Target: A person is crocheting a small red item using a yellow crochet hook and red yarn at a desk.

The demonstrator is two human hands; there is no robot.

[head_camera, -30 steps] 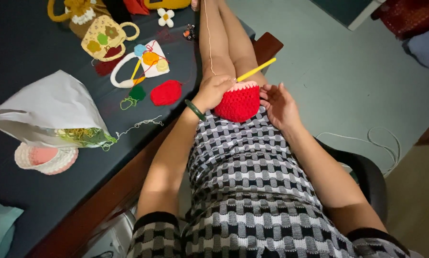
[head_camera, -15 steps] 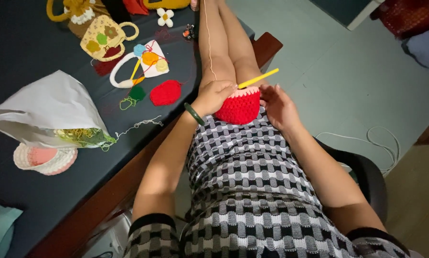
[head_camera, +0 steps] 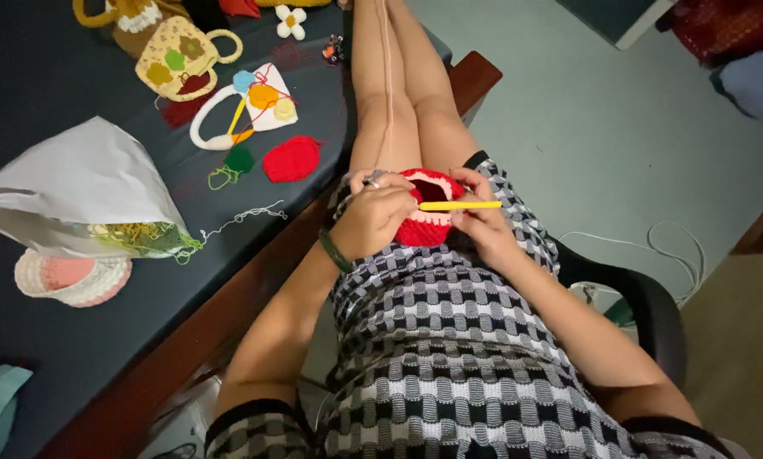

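Head view, near to far: on my lap, my left hand [head_camera: 373, 219] closes around one red crochet piece [head_camera: 424, 223], while my right hand [head_camera: 481, 223] pinches one yellow crochet hook [head_camera: 460, 206] across it. Farther off, near the table's [head_camera: 50, 348] right edge, lie one white paper bag [head_camera: 84, 191], one flat red crochet round [head_camera: 291, 159] and two crocheted handbags [head_camera: 178, 59].

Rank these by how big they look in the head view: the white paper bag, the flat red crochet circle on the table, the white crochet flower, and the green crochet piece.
1. white paper bag, by far the largest.
2. flat red crochet circle.
3. green crochet piece and white crochet flower look about alike; the flower lies farther from the camera, so I would not rank them.
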